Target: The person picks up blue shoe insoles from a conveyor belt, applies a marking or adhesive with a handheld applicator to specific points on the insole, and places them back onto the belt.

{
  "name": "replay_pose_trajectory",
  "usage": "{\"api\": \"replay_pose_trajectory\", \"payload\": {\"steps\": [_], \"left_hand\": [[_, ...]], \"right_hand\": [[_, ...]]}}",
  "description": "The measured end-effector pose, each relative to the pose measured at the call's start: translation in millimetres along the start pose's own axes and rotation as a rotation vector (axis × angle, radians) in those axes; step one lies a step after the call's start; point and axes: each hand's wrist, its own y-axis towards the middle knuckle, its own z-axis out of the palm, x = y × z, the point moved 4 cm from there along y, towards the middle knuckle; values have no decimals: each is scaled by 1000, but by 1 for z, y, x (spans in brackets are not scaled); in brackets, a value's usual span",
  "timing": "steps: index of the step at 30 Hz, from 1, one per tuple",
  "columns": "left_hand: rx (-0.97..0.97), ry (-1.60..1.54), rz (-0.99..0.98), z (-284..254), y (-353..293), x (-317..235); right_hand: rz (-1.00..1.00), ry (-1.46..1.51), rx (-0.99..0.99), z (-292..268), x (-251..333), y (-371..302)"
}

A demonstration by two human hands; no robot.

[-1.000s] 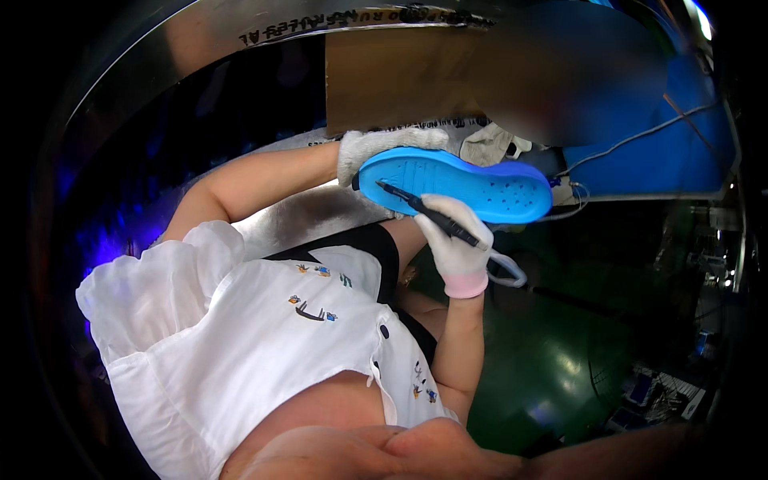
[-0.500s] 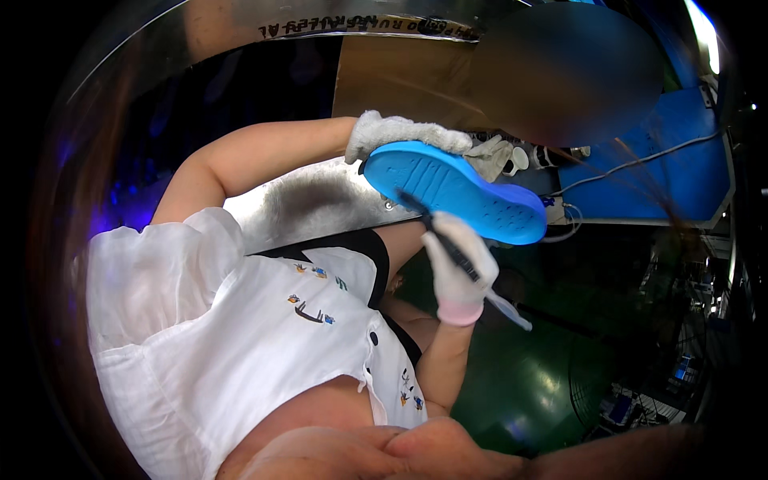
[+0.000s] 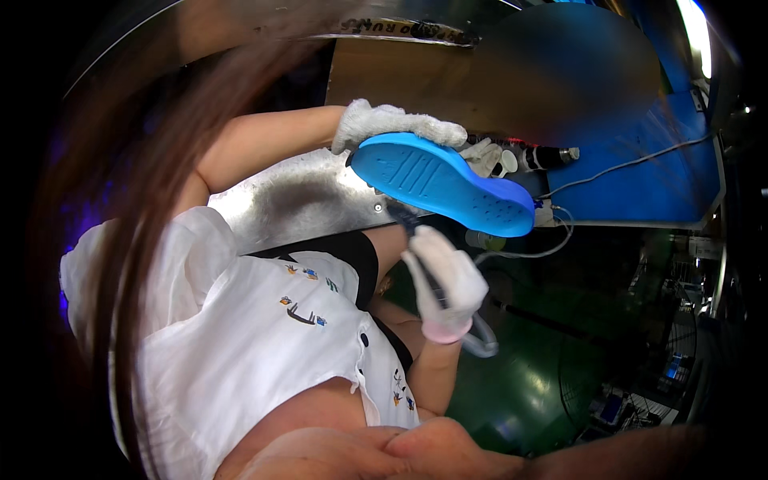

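In my left hand [image 3: 400, 124], gloved in fuzzy grey-white, a blue shoe sole [image 3: 436, 180] is held by its far edge. Its grooved and dotted face is turned toward me, and one end shades to purple. My right hand [image 3: 450, 276], in a thin white glove with a pink cuff, is closed round a black brush-like tool [image 3: 416, 228]. The tool's dark tip sits just below the sole's near edge, apart from its face as far as I can see. A translucent hose [image 3: 482, 340] trails by the right wrist and seems to belong to the tool.
A shiny metal surface [image 3: 280, 196] lies beneath the left forearm. Beyond the sole are a pale glove [image 3: 482, 156], a white cup [image 3: 506, 164] and a black cylinder [image 3: 548, 158]. A cable [image 3: 632, 166] crosses the blue tabletop [image 3: 648, 192] at right; a brown board [image 3: 400, 80] stands behind.
The right hand has drawn the tool back and down, off the sole's face. The left hand and sole have shifted slightly left and up in the picture. Blurred strands now cross the left side.
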Motion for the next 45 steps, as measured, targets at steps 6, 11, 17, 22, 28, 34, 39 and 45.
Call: {"api": "replay_pose_trajectory", "payload": {"steps": [6, 11, 17, 22, 28, 34, 39, 45], "left_hand": [[16, 179, -85, -10, 14, 1], [-43, 59, 381, -13, 24, 10], [-125, -207, -590, -16, 12, -34], [-290, -356, -730, -9, 19, -63], [-675, -427, -895, -5, -3, -44], [-309, -623, -398, 8, 9, -153], [-887, -475, -42, -149, 80, -183], [-1096, 18, -434, -202, 56, -200]], "right_hand": [[-36, -285, 108, 1, 5, -9], [55, -21, -105, -10, -24, -1], [20, -83, -183, -23, -21, -1], [-11, -135, 35, -25, -7, 1], [50, 125, -121, -33, -29, -8], [117, 377, -404, -35, -27, -29], [132, 495, -444, -19, -39, -29], [277, 575, -383, 17, -39, -26]]}}
